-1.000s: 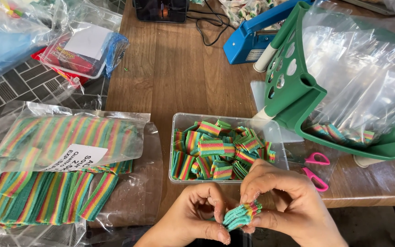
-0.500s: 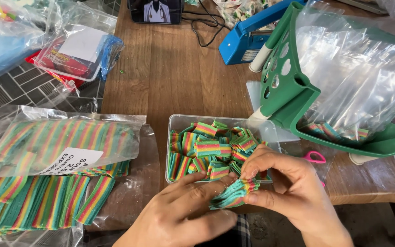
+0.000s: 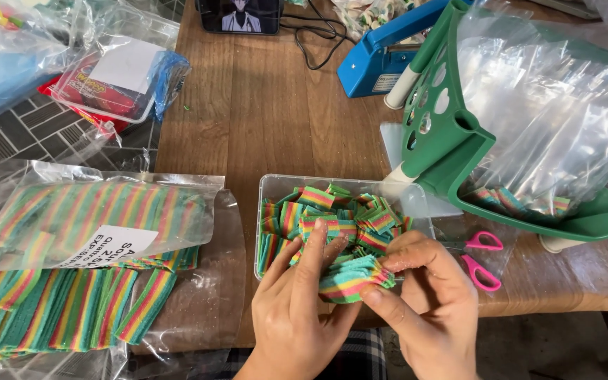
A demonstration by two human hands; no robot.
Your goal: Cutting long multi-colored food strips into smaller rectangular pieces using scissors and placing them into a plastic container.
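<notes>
Hands first, nearest to me at the table's near edge: my left hand (image 3: 304,309) and my right hand (image 3: 434,302) meet over a small stack of rainbow-striped sugared candy pieces (image 3: 353,276). My right thumb and fingertips are pinched narrow on the right end of that stack, holding it, while my left fingers (image 3: 316,253) lie spread and flat against its left side, steadying rather than clasping.

Just beyond the stack, touching my knuckles, sits a clear rectangular plastic tub (image 3: 276,188) filled with more cut rainbow pieces (image 3: 332,214). To the right of the tub lie pink-handled scissors (image 3: 483,257) on the brown wooden table (image 3: 262,105), partly under clear film.

On the near left, a large clear plastic bag of long rainbow candy strips (image 3: 72,309) lies flat, and on top of it another such bag (image 3: 100,211) bears a white rectangular label (image 3: 103,246) with black print, set slantwise.

To the right, farther off, a green plastic basket (image 3: 452,148) with round holes lies tipped on its side, stuffed with empty clear bags (image 3: 550,105). Beyond it stands a blue heat sealer (image 3: 381,60). At the far left, a clear bag holds a red packet with a white square label (image 3: 117,77). At the far edge a dark phone (image 3: 241,14) stands upright with a black cable (image 3: 311,42) beside it.
</notes>
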